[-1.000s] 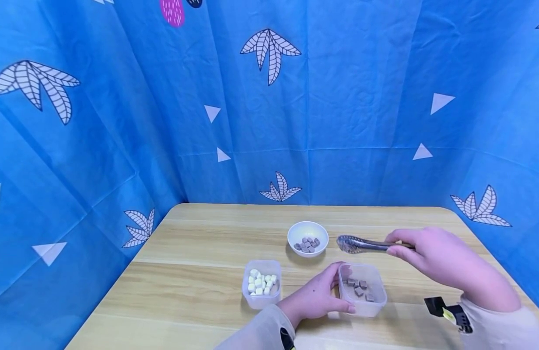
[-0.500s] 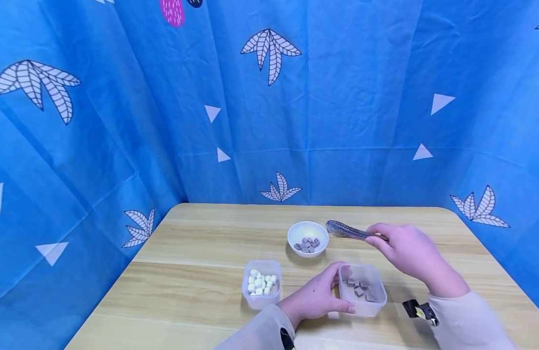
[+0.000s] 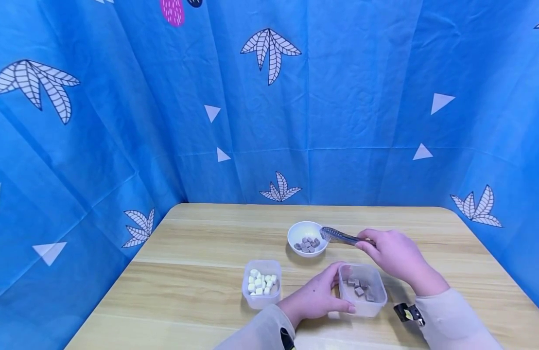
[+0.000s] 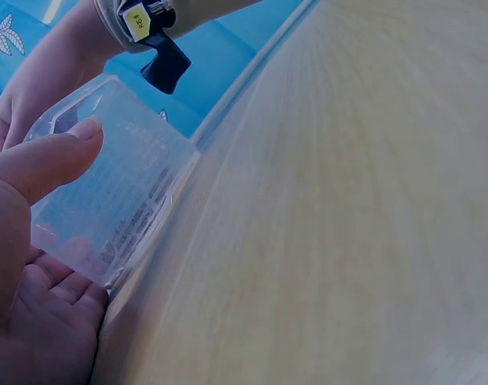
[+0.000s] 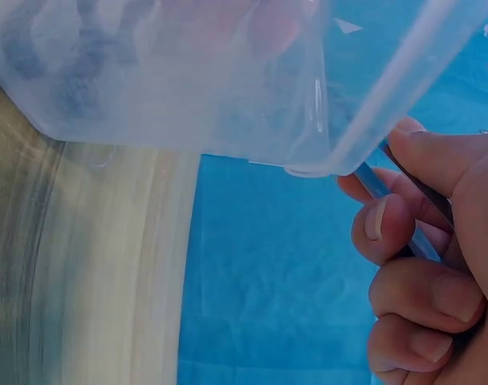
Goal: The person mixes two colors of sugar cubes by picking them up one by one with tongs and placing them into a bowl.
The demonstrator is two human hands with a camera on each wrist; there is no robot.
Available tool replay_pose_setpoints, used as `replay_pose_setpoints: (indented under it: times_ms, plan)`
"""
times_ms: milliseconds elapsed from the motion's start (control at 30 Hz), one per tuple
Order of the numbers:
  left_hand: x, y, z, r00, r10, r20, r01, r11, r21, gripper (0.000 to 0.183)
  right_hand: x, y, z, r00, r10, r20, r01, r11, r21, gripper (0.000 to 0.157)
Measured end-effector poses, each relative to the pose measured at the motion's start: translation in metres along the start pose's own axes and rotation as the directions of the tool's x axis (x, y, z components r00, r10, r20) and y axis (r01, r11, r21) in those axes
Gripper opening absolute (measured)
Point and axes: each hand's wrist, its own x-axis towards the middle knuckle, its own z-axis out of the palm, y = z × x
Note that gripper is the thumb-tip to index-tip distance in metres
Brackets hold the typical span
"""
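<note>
My right hand (image 3: 396, 255) grips metal tongs (image 3: 345, 238), their perforated tip over the right rim of a white bowl (image 3: 305, 227). Whether the tip holds anything cannot be made out. Several brown cubes (image 3: 307, 246) lie in that bowl. With thumb and fingers my left hand (image 3: 315, 296) holds a clear plastic box (image 3: 367, 309) from its left side; a few brown cubes (image 3: 359, 291) lie inside. In the left wrist view the thumb (image 4: 59, 156) presses against the box wall (image 4: 132, 176). The right wrist view has the right hand's fingers (image 5: 420, 281) curled round the tongs' handles.
A second clear plastic box (image 3: 266, 302) with several white cubes (image 3: 259, 283) stands left of my left hand. Everything rests on a wooden table (image 3: 199, 272). Blue patterned cloth (image 3: 356, 97) hangs behind and along the sides.
My right hand has moved left with the tongs, bringing the tip from right of the bowl to its right rim. The left hand and both boxes have stayed in place.
</note>
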Motion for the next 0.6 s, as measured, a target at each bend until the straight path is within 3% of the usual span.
replay_pose_setpoints:
  times_ms: [267,600]
  plan:
    - [0.0,-0.001,0.0,1.0,0.015,0.001,-0.015,1.0,-0.007,0.087,0.0,0.0,-0.001,1.0,0.01,0.002,-0.01,1.0,0.001,0.023]
    - [-0.001,0.001,0.0,1.0,0.0,-0.003,0.0,1.0,0.001,0.084,-0.005,0.005,-0.016,1.0,0.006,0.017,-0.006,0.999,0.036,0.029]
